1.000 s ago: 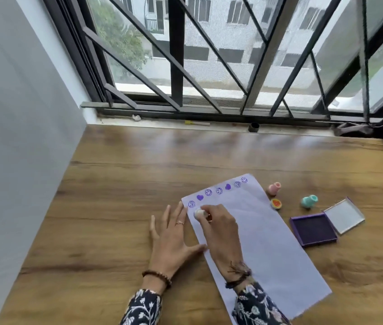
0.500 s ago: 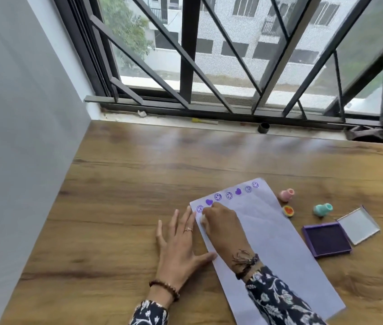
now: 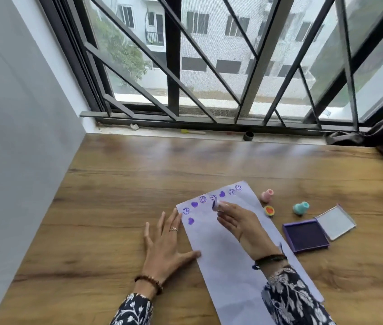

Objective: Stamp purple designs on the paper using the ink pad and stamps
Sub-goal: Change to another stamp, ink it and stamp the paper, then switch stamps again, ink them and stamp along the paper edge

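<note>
A pale lilac paper [image 3: 228,259] lies slanted on the wooden table, with a row of purple smileys and hearts along its far edge and one purple heart print [image 3: 191,221] below the row at the left. My right hand [image 3: 239,221] is lifted over the paper and pinches a small white stamp [image 3: 216,205], its purple face turned left. My left hand [image 3: 164,240] lies flat with spread fingers, thumb on the paper's left edge. The open purple ink pad [image 3: 305,235] sits right of the paper, its clear lid [image 3: 336,222] beside it.
A pink stamp [image 3: 267,195], a yellow cap with a red heart [image 3: 269,211] and a teal stamp [image 3: 301,207] stand between paper and ink pad. A grey wall bounds the table's left; a barred window and sill with small items run along the back.
My right hand lifted the stamp off the paper's upper-left area and moved right, uncovering a new purple heart print. My left hand stayed flat. The camera shifted.
</note>
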The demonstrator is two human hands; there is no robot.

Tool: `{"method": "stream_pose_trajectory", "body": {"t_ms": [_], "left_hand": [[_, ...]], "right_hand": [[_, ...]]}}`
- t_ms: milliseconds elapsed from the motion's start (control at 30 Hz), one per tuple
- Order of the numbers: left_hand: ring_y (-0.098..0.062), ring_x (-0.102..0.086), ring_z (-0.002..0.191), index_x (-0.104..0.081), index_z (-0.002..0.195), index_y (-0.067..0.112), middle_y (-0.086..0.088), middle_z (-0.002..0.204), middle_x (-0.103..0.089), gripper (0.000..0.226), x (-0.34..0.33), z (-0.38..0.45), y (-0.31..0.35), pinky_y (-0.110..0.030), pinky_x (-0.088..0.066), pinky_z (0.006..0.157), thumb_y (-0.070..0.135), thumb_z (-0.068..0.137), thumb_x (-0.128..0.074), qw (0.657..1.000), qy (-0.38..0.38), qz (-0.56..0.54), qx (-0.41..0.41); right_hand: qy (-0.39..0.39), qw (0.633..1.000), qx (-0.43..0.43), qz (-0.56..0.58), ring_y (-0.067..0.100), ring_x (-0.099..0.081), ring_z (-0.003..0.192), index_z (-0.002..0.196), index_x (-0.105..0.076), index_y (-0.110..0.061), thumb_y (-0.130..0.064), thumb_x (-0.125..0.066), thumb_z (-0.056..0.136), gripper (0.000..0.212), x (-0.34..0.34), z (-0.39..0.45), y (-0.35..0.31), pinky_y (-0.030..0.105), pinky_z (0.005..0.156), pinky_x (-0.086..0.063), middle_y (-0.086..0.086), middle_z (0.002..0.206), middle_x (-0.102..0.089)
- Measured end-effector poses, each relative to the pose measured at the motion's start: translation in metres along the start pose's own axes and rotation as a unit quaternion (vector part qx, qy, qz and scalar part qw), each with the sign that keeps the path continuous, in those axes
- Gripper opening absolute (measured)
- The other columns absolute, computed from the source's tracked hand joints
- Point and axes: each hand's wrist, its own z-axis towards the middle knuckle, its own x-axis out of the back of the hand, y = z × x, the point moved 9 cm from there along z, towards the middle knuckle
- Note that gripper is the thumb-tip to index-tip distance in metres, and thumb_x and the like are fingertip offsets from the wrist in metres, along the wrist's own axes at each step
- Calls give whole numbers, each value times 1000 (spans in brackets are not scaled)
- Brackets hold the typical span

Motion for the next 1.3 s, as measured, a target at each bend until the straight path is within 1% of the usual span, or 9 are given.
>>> {"method": "stream_pose_trajectory", "body": {"t_ms": [167,300,400,567,833,1000,1067,1167,1300], "left_hand": [[-3,12,137,-6,142,32,22,146,7,101,13,-2,8,-48,14,112,71,64,-56,998,47,-27,-5],[-14,-27,138,-39,133,27,9,142,-41,64,15,3,71,-40,-10,109,51,77,-61,988,115,-12,-101],[-15,-45,121,-49,125,30,6,126,-56,41,-2,16,138,-30,-21,95,40,86,-55,981,92,-16,-172],[-24,-49,110,-50,124,16,-9,114,-56,39,-38,52,203,-35,-40,92,30,88,-54,979,25,-66,-192],[-27,-50,106,-41,129,14,-12,115,-54,39,-53,74,220,-37,-45,84,20,90,-47,987,52,-39,-150],[-20,-58,81,-61,92,8,-8,87,-62,15,-49,67,212,-23,-42,69,19,82,-61,980,37,-184,-71],[-12,-57,69,-65,80,13,-2,75,-63,4,-59,61,205,-15,-46,60,17,81,-65,926,-41,-376,7],[-6,-57,53,-63,75,12,0,60,-61,17,-74,47,209,-11,-48,51,2,86,-55,796,-127,-587,76],[-5,-63,52,-63,84,7,2,55,-69,13,-73,37,217,-12,-52,54,4,88,-51,745,-163,-641,82]], "right_hand": [[41,973,-69,214,6,-69,60,91,-65,-2,-7,-52,91,15,53,-18,-1,17,58,-58,3,73,-73],[72,957,-54,277,8,-70,58,85,-66,-4,-10,-51,91,18,101,-34,-15,18,56,-59,3,69,-74],[105,947,-28,302,9,-69,53,75,-68,-4,-8,-49,92,26,133,-41,-24,19,51,-58,3,61,-73],[108,954,-13,279,10,-69,53,86,-63,-3,-6,-51,90,13,159,-41,-26,19,50,-57,3,60,-72],[106,975,3,196,9,-68,58,82,-70,-2,-5,-60,83,10,183,-36,-21,18,53,-57,4,65,-73],[100,988,65,102,11,-70,74,88,-71,-7,-6,-65,81,9,185,-40,-35,16,64,-58,3,79,-75],[94,989,105,50,12,-70,84,88,-73,-12,-12,-69,78,11,184,-42,-46,19,73,-58,3,88,-76],[87,984,150,-47,12,-69,89,88,-74,-20,-27,-76,69,20,179,-49,-62,24,81,-54,1,90,-77],[94,968,194,-132,8,-71,84,80,-73,-31,-19,-78,68,17,173,-53,-75,24,78,-55,-8,82,-77]]}}
